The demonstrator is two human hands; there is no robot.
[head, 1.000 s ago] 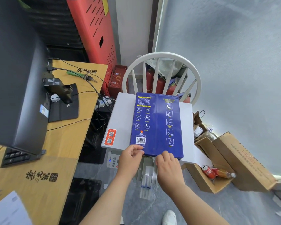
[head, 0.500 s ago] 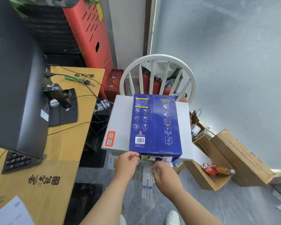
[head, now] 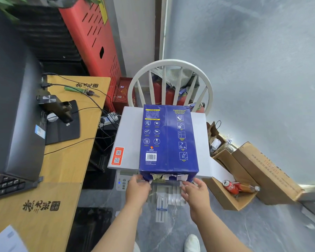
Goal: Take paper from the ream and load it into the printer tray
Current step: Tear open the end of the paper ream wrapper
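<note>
A blue-wrapped paper ream [head: 168, 137] lies flat on the grey lid of the printer [head: 127, 133]. Its near end is torn open, with ragged wrapper flaps and white paper edges showing. My left hand [head: 137, 190] is at the left corner of that torn end, fingers curled at the wrapper. Just below the right corner, my right hand [head: 195, 190] hovers with fingers spread, holding nothing. Under both hands the printer's tray [head: 164, 199] sticks out toward me.
A wooden desk [head: 65, 160] with a black monitor [head: 13, 106] stands at the left. Behind the printer is a white chair [head: 171, 70]. Open cardboard boxes [head: 244, 171] with a drink can sit on the floor at the right. My shoe [head: 192, 242] is below.
Both hands dropped from the top of the ream's near edge to its front end and moved apart. The wrapper end, closed a second ago, now shows torn flaps.
</note>
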